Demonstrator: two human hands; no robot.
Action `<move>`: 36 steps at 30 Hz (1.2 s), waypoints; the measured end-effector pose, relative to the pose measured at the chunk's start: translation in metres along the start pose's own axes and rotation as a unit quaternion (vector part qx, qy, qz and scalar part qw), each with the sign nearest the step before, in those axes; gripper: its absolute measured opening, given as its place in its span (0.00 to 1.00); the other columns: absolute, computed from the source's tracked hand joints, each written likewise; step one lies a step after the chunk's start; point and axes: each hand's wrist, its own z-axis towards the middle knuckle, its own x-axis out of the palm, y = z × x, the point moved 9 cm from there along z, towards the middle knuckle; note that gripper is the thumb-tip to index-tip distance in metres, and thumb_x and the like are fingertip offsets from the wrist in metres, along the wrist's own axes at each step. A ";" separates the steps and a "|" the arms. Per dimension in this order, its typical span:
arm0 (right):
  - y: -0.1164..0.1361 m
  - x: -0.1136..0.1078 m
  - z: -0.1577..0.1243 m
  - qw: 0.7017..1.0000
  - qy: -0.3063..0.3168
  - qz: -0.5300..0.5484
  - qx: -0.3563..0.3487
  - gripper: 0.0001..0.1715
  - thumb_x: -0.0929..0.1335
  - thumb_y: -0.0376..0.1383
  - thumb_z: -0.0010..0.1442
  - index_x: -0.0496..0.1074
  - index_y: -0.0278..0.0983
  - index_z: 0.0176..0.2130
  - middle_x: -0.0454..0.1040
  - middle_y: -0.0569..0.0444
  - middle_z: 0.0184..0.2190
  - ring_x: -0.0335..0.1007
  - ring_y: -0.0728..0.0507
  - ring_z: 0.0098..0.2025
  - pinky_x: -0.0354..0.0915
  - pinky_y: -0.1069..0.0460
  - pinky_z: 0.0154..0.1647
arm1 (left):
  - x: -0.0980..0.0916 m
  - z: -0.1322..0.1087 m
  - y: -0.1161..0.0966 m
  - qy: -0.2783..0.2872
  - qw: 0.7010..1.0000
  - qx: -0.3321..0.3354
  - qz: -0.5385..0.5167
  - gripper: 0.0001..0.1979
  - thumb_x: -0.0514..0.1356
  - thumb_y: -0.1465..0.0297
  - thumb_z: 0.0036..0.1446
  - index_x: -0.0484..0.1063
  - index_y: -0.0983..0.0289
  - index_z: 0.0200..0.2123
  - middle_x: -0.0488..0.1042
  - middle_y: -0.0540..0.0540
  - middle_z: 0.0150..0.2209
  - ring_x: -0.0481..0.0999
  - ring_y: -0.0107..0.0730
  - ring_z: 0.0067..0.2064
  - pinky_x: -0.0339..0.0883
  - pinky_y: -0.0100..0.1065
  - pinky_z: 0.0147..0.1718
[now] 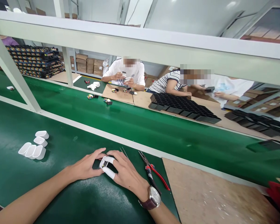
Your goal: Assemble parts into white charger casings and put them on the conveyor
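Observation:
A small white plastic housing [101,164] with dark parts inside is between my hands, just above the green table. My left hand [90,164] grips it from the left, fingers and thumb curved around its wall. White finger cots cover two fingertips of my right hand [124,169], which pinch at the housing's open side; a watch is on that wrist. Whether those fingertips hold the inner part or the rim is hard to see. Right of my right hand lie long-nose pliers [150,168] with red and black handles. Thin tweezers [124,152] show behind my right fingers.
Several white housings [39,151] stand at left. Beyond a pale rail [84,126] runs a green belt [135,116] with circuit boards [107,101]. A brown board [214,193] lies at right. Across, co-workers sit behind black trays [182,107]. A white frame beam [140,40] spans overhead.

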 end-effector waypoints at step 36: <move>-0.025 0.036 -0.014 0.992 -0.104 -0.011 0.073 0.17 0.63 0.25 0.69 0.66 0.33 0.56 0.70 0.40 0.55 0.66 0.34 0.59 0.72 0.36 0.60 | -0.045 0.000 0.017 -0.211 0.971 -0.013 -0.114 0.08 0.66 0.63 0.67 0.76 0.63 0.41 0.78 0.58 0.42 0.79 0.40 0.42 0.75 0.37 0.43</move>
